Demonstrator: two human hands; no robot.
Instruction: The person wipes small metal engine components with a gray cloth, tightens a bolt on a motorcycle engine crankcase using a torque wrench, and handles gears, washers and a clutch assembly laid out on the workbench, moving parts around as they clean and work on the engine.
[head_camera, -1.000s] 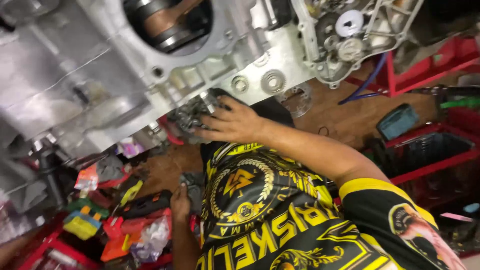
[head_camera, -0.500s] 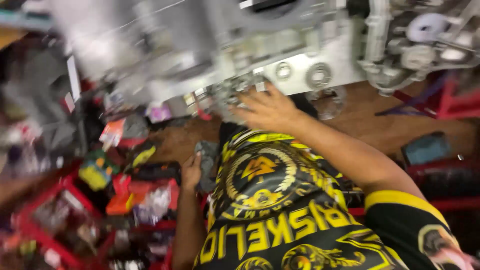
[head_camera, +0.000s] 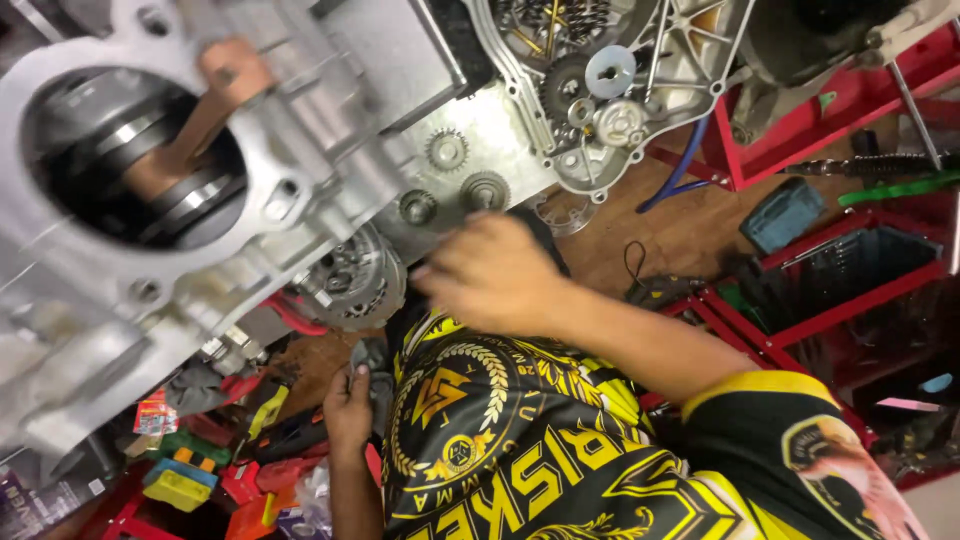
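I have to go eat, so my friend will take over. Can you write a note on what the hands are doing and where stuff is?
Right hand: blurred, reaching at the engine beside the clutch, under two small gears.
Left hand: low by the shirt, holding a grey rag.
Done: side cover off, gears and piston rod bare.
Left: clutch still on the engine. Whether the right hand grips anything cannot be told.

The engine case (head_camera: 120, 270) is cast metal — matt grey and slightly rough — while its small gears (head_camera: 447, 150) show brighter steel. The rag (head_camera: 372, 372) is soft grey cloth, the floor (head_camera: 690, 225) worn brown wood, the racks (head_camera: 800, 110) glossy red-painted metal.
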